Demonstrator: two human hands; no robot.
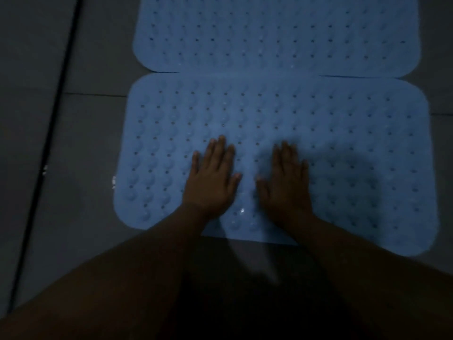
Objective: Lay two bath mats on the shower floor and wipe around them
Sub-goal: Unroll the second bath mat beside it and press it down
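blue rubber makes up both bath mats, and they lie flat on the dark grey floor (85, 57). the near mat (343, 143) has its long side going left to right across the picture. the far mat (269, 33) lies the same way, just behind it. their long edges touch in the middle, and the near mat's edge seems to sit a little over the far one. both mats have rounded corners, rows of small holes and round bumps.

the left hand (212, 179) is pressed flat on the near mat, palm down, fingers spread a little and pointing away from the person. the right hand (285, 180) lies flat beside it the same way, holding nothing. the two thumbs point at each other with a small gap of mat between them. both hands sit close to the near edge of the mat.

no words or labels can be read on the mats.

the top of the far mat is cut off by the picture edge. the light is dim and the picture is blurry, so the bumps are hard to see on the right side, where a shadow falls. the arms cover part of the near mat's front edge. a dark line (49, 133) runs along the floor on the left.
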